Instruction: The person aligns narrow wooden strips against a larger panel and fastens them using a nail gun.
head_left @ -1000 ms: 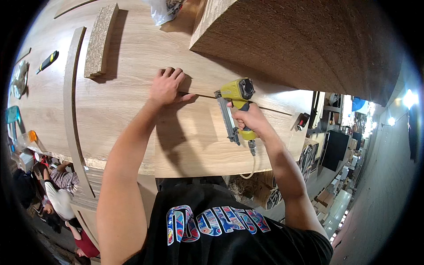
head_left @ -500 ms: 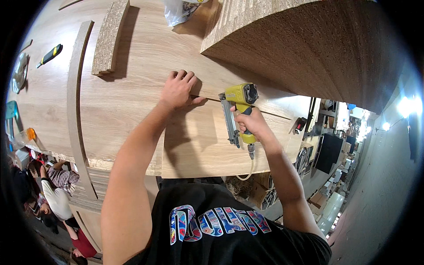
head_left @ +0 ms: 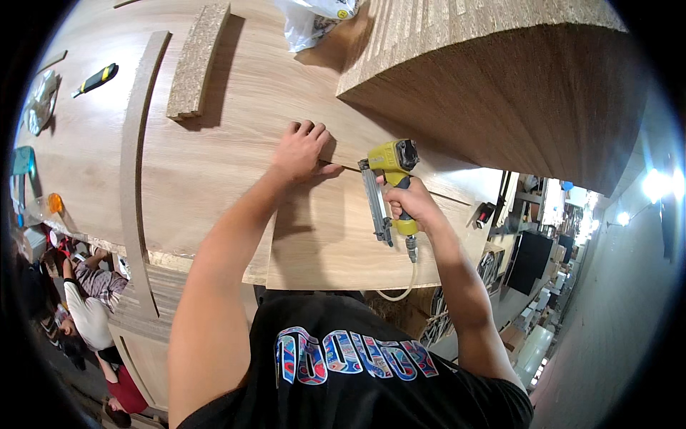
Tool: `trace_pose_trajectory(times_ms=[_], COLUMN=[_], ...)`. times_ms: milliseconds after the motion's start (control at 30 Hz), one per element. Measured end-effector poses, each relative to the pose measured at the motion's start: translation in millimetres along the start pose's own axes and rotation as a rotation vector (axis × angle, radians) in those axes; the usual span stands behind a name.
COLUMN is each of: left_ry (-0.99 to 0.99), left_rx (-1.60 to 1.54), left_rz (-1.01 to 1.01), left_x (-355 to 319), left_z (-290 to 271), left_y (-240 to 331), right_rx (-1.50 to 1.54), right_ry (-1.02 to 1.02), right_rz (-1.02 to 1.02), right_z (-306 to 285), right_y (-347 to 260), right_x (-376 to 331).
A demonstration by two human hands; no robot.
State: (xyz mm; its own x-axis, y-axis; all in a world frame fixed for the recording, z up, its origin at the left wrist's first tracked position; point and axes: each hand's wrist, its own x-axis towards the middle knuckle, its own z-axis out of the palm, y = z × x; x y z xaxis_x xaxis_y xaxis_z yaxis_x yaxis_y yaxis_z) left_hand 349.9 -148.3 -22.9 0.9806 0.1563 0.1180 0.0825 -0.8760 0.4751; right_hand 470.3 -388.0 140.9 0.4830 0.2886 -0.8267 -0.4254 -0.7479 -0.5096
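Workshop; pale wooden panel point(head_left: 214, 157) under both hands.

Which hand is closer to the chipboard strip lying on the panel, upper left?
Left. The left hand lies flat on the wood panel, just right of and below the chipboard strip. The right hand grips the yellow nail gun farther right.

A particleboard strip point(head_left: 198, 61), white plastic bag point(head_left: 312, 18) and utility knife point(head_left: 95, 79) lie apart.
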Motion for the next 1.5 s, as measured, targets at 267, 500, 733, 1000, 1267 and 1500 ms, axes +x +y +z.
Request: trace_pose_trajectory(times_ms=[267,500,733,1000,1267,1500], left_ry=[0.055,0.008,-0.027,-0.028,-0.028,-0.029], left_rx=[-0.116,-0.19,-0.141,-0.109,-0.126,-0.152], left_rz=[-0.063,-0.067,-0.044,-0.057,-0.064,-0.055], left_x=[-30.2,-43.6,-42.4,-40.2,-40.3,-42.4], left_z=[-18.3,-30.9,-26.9,-28.0,-26.3,-28.2], left_y=[-57.1,-80.1,-85.3,-86.6,-86.1,-87.5], right_rx=[-0.076,-0.164,-0.078,-0.088,-0.085,-0.119], right_ry=[-0.077,-0.052,-0.049,-0.053,-0.098,-0.126], right_rz=[-0.059,-0.062,-0.063,-0.022,-0.067,-0.069], right_z=[41.6,52.4,52.4,48.9,81.9,86.0], right_y=[-18.5,-27.1,-24.9,-19.7,-43.6,-47.1], right_x=[11.6,8.8,8.8,22.5,17.7,25.3])
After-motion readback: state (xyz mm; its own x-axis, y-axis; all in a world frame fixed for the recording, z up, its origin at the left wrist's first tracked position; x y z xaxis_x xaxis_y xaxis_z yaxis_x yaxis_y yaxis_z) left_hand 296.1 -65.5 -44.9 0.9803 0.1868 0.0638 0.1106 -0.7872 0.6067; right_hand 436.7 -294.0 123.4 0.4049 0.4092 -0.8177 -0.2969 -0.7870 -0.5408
